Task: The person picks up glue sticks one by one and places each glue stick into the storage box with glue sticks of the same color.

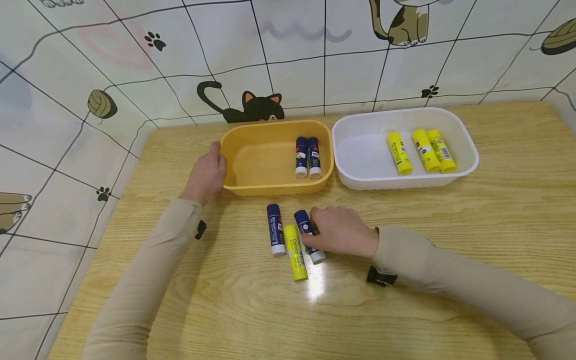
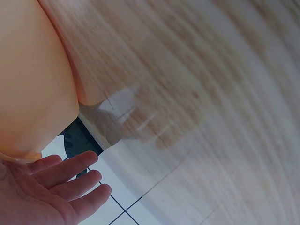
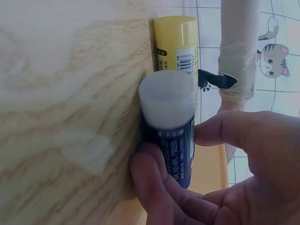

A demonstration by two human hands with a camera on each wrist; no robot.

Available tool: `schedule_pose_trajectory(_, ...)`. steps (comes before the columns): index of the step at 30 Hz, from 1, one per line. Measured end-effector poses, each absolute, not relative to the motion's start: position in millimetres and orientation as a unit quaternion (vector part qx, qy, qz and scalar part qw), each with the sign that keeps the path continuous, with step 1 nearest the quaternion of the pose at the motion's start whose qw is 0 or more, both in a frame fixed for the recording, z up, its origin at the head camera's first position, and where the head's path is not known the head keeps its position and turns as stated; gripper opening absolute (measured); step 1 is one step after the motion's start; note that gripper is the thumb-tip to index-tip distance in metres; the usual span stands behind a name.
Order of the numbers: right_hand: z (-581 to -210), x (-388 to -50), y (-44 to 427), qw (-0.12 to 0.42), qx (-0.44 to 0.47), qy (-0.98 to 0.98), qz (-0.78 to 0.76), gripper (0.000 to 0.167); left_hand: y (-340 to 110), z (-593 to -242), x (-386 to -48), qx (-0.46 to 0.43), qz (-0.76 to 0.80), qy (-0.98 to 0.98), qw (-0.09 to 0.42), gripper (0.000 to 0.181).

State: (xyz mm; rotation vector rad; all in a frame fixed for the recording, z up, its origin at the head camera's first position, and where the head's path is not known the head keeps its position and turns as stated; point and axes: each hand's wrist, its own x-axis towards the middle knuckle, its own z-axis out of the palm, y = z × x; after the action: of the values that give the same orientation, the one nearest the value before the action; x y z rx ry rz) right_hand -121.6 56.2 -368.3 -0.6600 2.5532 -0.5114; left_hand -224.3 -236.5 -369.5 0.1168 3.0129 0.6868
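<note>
My right hand (image 1: 338, 231) pinches a dark blue glue stick (image 3: 174, 150) with a white base, thumb on one side and fingers on the other. This stick lies at or just above the table; I cannot tell which. Beside it lie a yellow glue stick (image 1: 295, 252) and another blue glue stick (image 1: 276, 230). My left hand (image 1: 206, 172) touches the left end of the orange bin (image 1: 270, 190). In the left wrist view, the fingers (image 2: 84, 199) of that hand are loosely extended outside the bin wall; its thumb is hidden.
Two blue glue sticks (image 1: 301, 157) lie at the right inside the orange bin. Against it stands a white bin (image 1: 396, 184) holding three yellow glue sticks (image 1: 399, 154). A wall (image 1: 297, 85) with cat drawings rises behind the wooden table (image 1: 216, 300).
</note>
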Motion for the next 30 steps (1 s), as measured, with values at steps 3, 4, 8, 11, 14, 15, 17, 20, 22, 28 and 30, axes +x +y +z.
schedule_pose_trajectory(3, -369, -123, 58, 0.232, -0.233, 0.925, -0.192, 0.029, -236, -369, -224, 0.038, 0.222, 0.974, 0.026, 0.048)
schedule_pose_trajectory(4, -369, -123, 59, 0.233, -0.233, 0.924, -0.194, 0.028, -236, -370, -224, 0.038, 0.221, 0.974, 0.024, 0.048)
schedule_pose_trajectory(8, -369, -124, 62, 0.239, -0.229, 0.923, -0.195, 0.028, -236, -370, -224, 0.039, 0.220, 0.974, 0.023, 0.047)
schedule_pose_trajectory(11, -368, -125, 64, 0.241, -0.228, 0.924, -0.192, 0.028, -236, -369, -224, 0.039, 0.221, 0.974, 0.024, 0.047)
schedule_pose_trajectory(14, -367, -125, 67, 0.240, -0.228, 0.925, -0.186, 0.029, -235, -369, -224, 0.038, 0.222, 0.974, 0.026, 0.047)
schedule_pose_trajectory(15, -366, -126, 68, 0.240, -0.229, 0.925, -0.185, 0.029, -235, -369, -224, 0.038, 0.221, 0.974, 0.026, 0.048)
schedule_pose_trajectory(17, -365, -126, 69, 0.243, -0.228, 0.925, -0.184, 0.029, -236, -368, -224, 0.038, 0.220, 0.974, 0.026, 0.047)
schedule_pose_trajectory(20, -363, -127, 70, 0.248, -0.228, 0.923, -0.184, 0.029, -236, -368, -224, 0.039, 0.219, 0.975, 0.025, 0.047)
schedule_pose_trajectory(22, -362, -127, 71, 0.248, -0.231, 0.923, -0.183, 0.030, -236, -368, -223, 0.041, 0.218, 0.975, 0.023, 0.047)
schedule_pose_trajectory(28, -359, -127, 72, 0.236, -0.249, 0.921, -0.184, 0.029, -236, -369, -224, 0.042, 0.219, 0.975, 0.019, 0.047)
schedule_pose_trajectory(30, -358, -127, 72, 0.234, -0.253, 0.920, -0.187, 0.027, -236, -369, -224, 0.041, 0.218, 0.975, 0.019, 0.046)
